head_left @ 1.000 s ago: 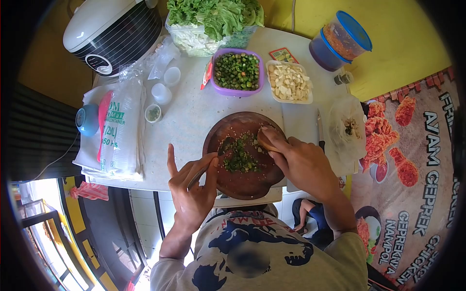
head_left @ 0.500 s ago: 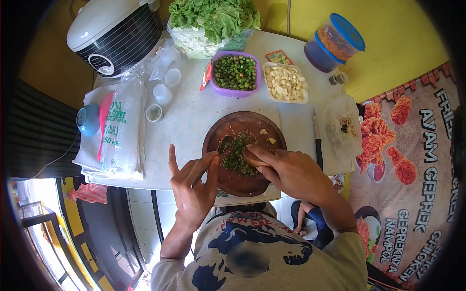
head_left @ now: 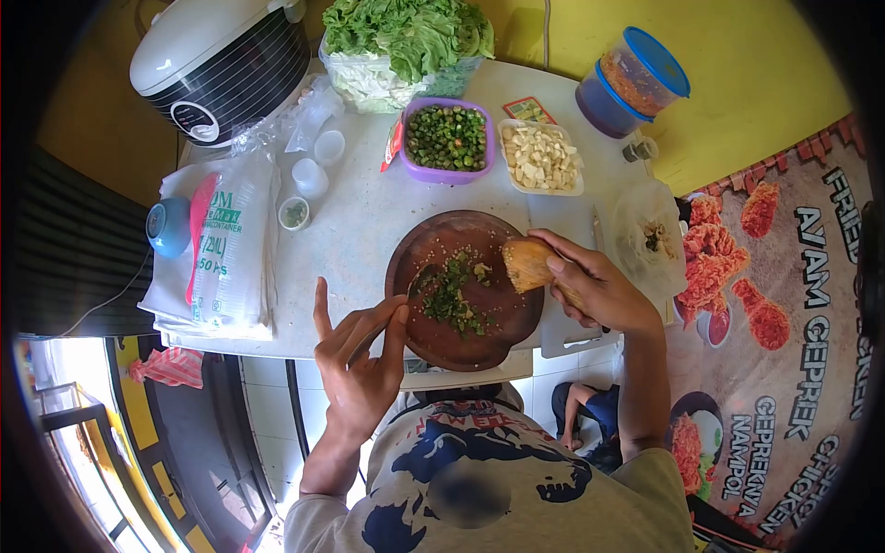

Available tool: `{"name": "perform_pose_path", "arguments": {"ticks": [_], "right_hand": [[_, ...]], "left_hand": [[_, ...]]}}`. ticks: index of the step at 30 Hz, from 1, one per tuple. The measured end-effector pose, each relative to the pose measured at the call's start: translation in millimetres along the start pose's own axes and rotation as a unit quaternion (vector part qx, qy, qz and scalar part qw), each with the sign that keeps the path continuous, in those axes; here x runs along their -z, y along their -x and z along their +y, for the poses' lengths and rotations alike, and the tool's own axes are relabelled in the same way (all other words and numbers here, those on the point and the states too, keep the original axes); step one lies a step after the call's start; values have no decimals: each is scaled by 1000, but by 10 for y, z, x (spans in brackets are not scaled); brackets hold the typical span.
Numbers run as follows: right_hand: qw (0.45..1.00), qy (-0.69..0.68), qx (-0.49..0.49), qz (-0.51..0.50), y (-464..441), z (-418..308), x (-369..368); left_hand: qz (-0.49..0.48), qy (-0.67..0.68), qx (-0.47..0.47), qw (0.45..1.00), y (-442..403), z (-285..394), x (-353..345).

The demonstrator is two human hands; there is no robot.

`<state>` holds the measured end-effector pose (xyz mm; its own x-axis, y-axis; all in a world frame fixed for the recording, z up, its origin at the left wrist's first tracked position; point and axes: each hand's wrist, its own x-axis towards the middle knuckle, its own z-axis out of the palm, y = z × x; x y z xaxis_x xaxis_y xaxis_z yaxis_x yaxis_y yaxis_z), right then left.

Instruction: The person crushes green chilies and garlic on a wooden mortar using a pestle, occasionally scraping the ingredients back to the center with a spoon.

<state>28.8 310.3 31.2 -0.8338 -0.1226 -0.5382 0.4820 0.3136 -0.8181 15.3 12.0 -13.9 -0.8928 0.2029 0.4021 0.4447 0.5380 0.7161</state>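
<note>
Chopped greens (head_left: pixel 452 300) lie in the round brown mortar (head_left: pixel 431 339) on the bench (head_left: pixel 355 249) in the head view. The left hand (head_left: pixel 359 359) has fingers clamped on a spoon (head_left: pixel 373 339); the right hand (head_left: pixel 604 293) has fingers wrapped around a wooden pestle (head_left: pixel 528 265), tilted over the mortar's right side.

The bowl (head_left: pixel 505 318) looks like dark brown wood, smooth with a dull sheen; the pestle (head_left: pixel 529 266) shows paler, rougher wood at its broad end. The spoon (head_left: pixel 375 337) appears to be grey metal. The tabletop (head_left: pixel 346 251) is smooth and pale. The cooker's lid (head_left: pixel 210 39) is glossy white plastic, the tub (head_left: pixel 496 152) purple plastic, and the packaging (head_left: pixel 241 295) thin, shiny, crinkled clear plastic. The shirt (head_left: pixel 544 452) is matt cloth.
</note>
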Motion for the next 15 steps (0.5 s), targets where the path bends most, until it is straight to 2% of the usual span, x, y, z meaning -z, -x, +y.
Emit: {"name": "perform_pose_path", "arguments": {"ticks": [1,3,6,8,13,15], "right_hand": [[999,-1,-31,31,23,22,25],[999,-8,-21,23,-9,100,15],[1000,-17,0,-26,-76,83,-86],[996,-46,-38,-73,-92,35,-109],[995,-98,-18,-22,-85,95,-30],[995,-102,-20,-7,-72,109,-25]], "left_hand": [[3,27,4,1000,29,1,50],[1,56,6,998,56,9,146],[-74,101,-35,992,73,16,272],[-116,112,-65,985,43,8,271],[-222,119,-113,961,40,16,164],[-230,105,-108,961,71,-35,90]]}}
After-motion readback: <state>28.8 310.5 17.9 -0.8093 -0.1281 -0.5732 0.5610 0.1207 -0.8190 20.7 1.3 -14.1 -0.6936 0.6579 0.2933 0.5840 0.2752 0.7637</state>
